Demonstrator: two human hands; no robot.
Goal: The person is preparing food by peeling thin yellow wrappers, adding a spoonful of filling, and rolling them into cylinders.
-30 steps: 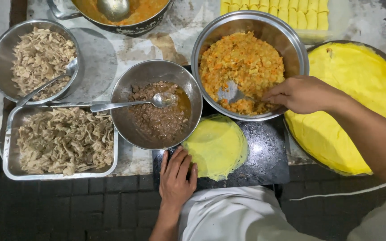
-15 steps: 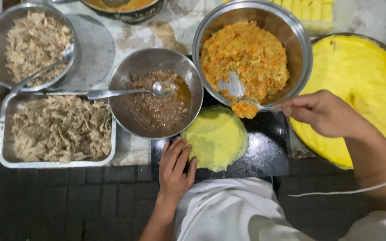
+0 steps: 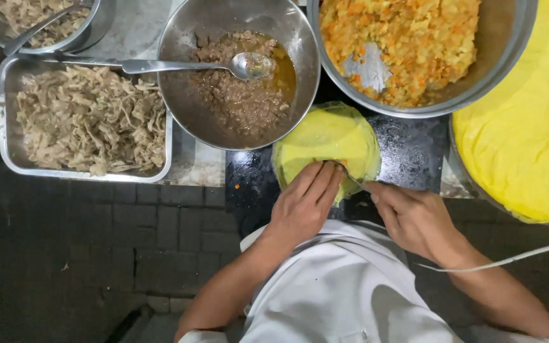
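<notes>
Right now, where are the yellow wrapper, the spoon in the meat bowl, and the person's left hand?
Yellow wrapper [image 3: 325, 141], head view, on its bare upper middle.
Spoon [image 3: 252, 65], head view, on its bowl end.
Left hand [image 3: 303, 203], head view, on the back of the hand.

Minced-meat bowl [image 3: 239, 76] with spoon [image 3: 192, 65]; shredded-meat tray [image 3: 87, 121]; orange-filling bowl [image 3: 414, 51]

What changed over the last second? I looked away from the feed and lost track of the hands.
The right hand left the bowl of orange filling and came down to the near edge of the yellow wrapper, bringing its spoon, now mostly hidden. The left hand slid from beside the wrapper onto its near edge. The wrapper, the meat bowl with its spoon and the tray of shreds stayed put.
</notes>
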